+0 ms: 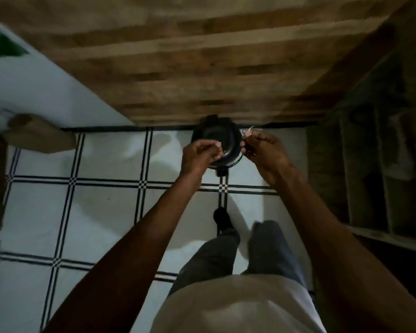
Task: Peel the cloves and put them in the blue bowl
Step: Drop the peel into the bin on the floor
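Standing on a white tiled floor [101,212] with dark checked lines, a person looks straight down at two bare arms held out over one round dark bin [216,140]. The bin sits on the floor, right at the edge of a wooden worktop [202,68] which fills the upper part of the view.

The left hand [197,156] is above the left rim of the bin, its fingers curled in with the tips pinched together; something small and pale shows at the tips, too blurred to name. The right hand [264,152] is just beside the right rim, and its fingers pinch one thin pale scrap of garlic skin [249,131] which sticks up from the fingertips. The two hands are near each other but apart.

No clove can be made out clearly, and the blue bowl does not show in this view.

Below, two legs in dark trousers [226,255] and one dark shoe [222,218] are seen, with a light shirt [238,308] at the bottom edge. At the right stands a dim wooden shelf unit [382,164].
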